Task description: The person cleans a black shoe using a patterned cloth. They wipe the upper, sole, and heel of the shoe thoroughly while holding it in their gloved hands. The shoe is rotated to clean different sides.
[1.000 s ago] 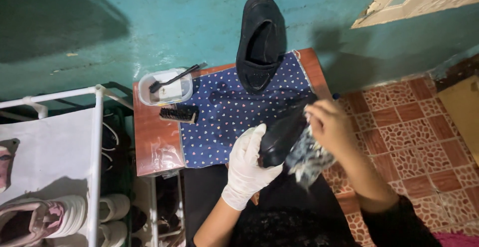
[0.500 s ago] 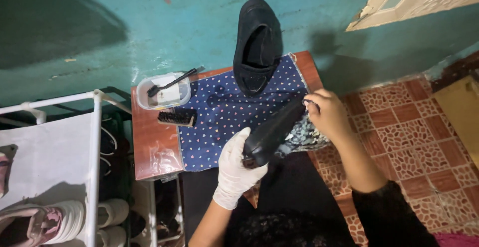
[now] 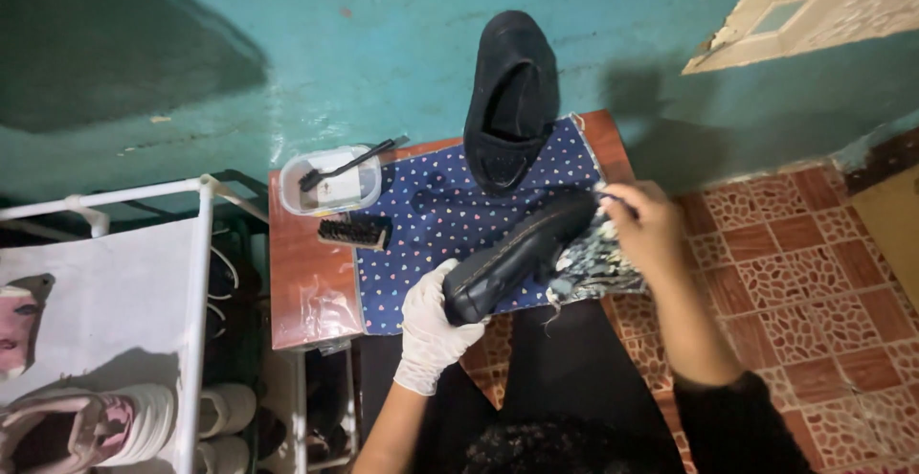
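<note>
From the head view I see my left hand [image 3: 433, 326], in a white glove, with its fingers wrapped around one end of a black shoe [image 3: 512, 259], holding it just above the front edge of the bench [image 3: 311, 278], over the blue dotted cloth [image 3: 431, 215] spread there. My bare right hand [image 3: 651, 230] is at the other end of the shoe, fingers closed on a patterned rag [image 3: 593, 268] that hangs under and beside it, touching the leather. Against the pictures from a second ago, the shoe has swung: then it sat bunched and short between the two hands, and now it lies stretched out on a slant, its long side turned up toward me, with the right hand moved up to its far end. I judge that this brings a fresh stretch of the shoe's side under the rag, so the wiping seems to be moving along the shoe rather than finishing. The second black shoe [image 3: 510, 101] stands at the back of the bench against the teal wall, unmoved. To the left, also where they were, are the clear plastic tub [image 3: 330, 187] with a small brush laid across it and the dark bristle brush [image 3: 352, 233] just in front of it. A white shoe rack [image 3: 201, 273] stands beside the bench.
</note>
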